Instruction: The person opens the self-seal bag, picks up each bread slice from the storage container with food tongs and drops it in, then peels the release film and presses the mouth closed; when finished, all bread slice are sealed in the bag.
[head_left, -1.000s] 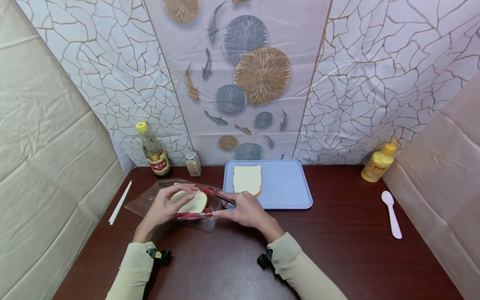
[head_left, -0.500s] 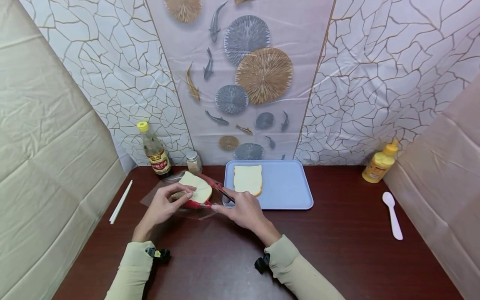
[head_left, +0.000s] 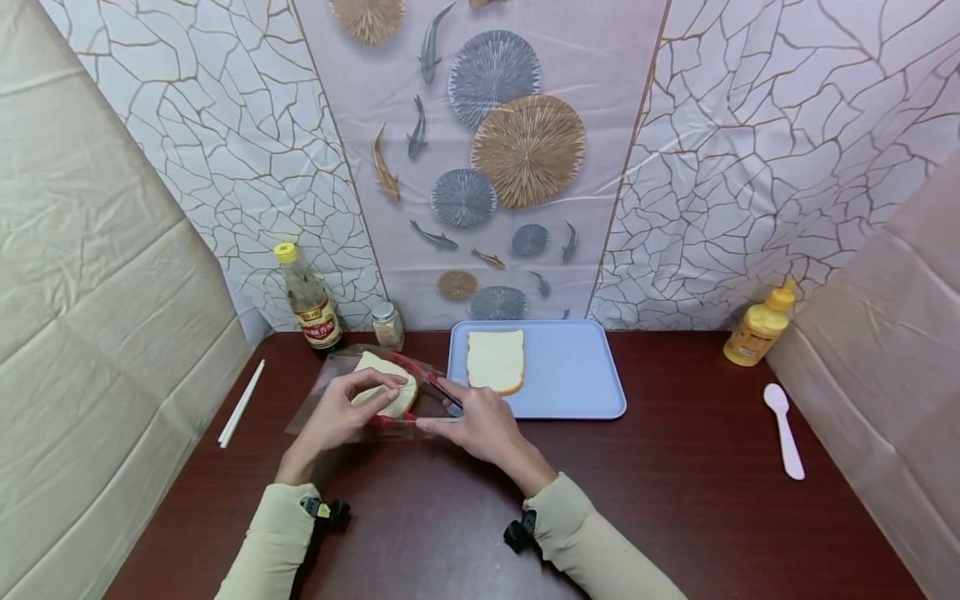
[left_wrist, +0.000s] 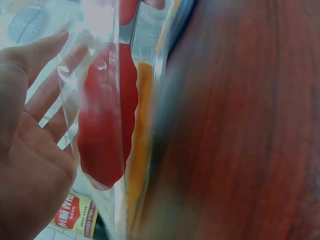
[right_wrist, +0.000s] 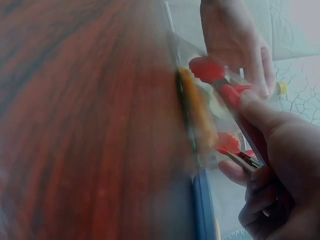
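My right hand (head_left: 483, 421) grips a pair of tongs (right_wrist: 252, 137) with red scalloped tips. The tips are spread apart, one along each side of a bread slice (head_left: 371, 364) in a clear plastic bag (head_left: 318, 407). In the left wrist view, one red tip (left_wrist: 102, 120) shows behind the clear plastic, next to the slice's brown crust (left_wrist: 142, 115). My left hand (head_left: 337, 412) pinches the bag between thumb and fingers, over the slice, and hides part of it. A second bread slice (head_left: 495, 360) lies on the blue tray (head_left: 573, 375).
A dark sauce bottle (head_left: 315, 308) and a small lidded jar (head_left: 387, 327) stand behind the bag. White chopsticks (head_left: 242, 404) lie at the left. Far right are a yellow squeeze bottle (head_left: 757, 329) and a white spoon (head_left: 783, 429) on the brown table (head_left: 645, 492).
The bag and its slice first turned and shifted away from me, then moved slightly back left. The tongs have stayed at the bag's mouth, and the left hand has moved a little right.
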